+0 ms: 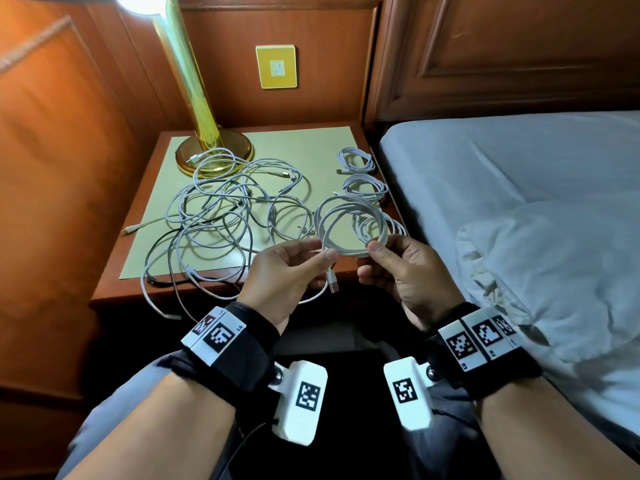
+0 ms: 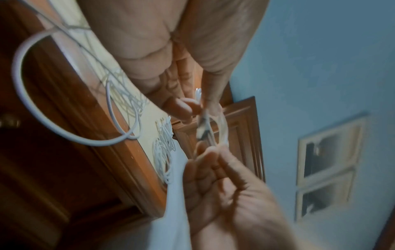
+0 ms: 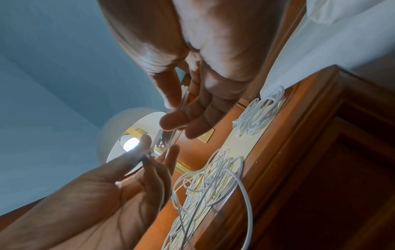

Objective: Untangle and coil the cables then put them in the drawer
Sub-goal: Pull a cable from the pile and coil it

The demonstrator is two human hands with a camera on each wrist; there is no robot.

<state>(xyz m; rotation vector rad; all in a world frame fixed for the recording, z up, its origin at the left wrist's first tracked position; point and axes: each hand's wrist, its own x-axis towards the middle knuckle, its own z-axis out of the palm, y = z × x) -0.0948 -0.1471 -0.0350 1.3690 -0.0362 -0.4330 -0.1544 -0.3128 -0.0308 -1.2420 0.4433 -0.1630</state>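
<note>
A white coiled cable [image 1: 349, 223] hangs in the air just in front of the nightstand [image 1: 114, 289], held between both hands. The left hand [image 1: 287, 271] pinches its near-left edge between thumb and fingertips, with the USB plug [image 1: 332, 284] dangling below the thumb. The right hand [image 1: 405, 271] pinches the near-right edge of the same coil between thumb and forefinger.

On the nightstand's top, behind the left hand, lies a tangled heap of cables [image 1: 228, 209], mostly white with 1 dark strand; several loops spill over the nightstand's front edge. Along its right side sit 3 small coiled bundles [image 1: 356, 161], the nearest partly hidden behind the held coil. Both wrist views are blurred around the fingertips, so the exact finger contact is hard to make out there. No drawer can be made out.

A brass lamp [image 1: 204, 133] stands at the nightstand's back-left corner. A yellow wall switch [image 1: 276, 66] sits on the wood panelling behind it. A bed with a white sheet [image 1: 519, 161] lies right of the nightstand.
</note>
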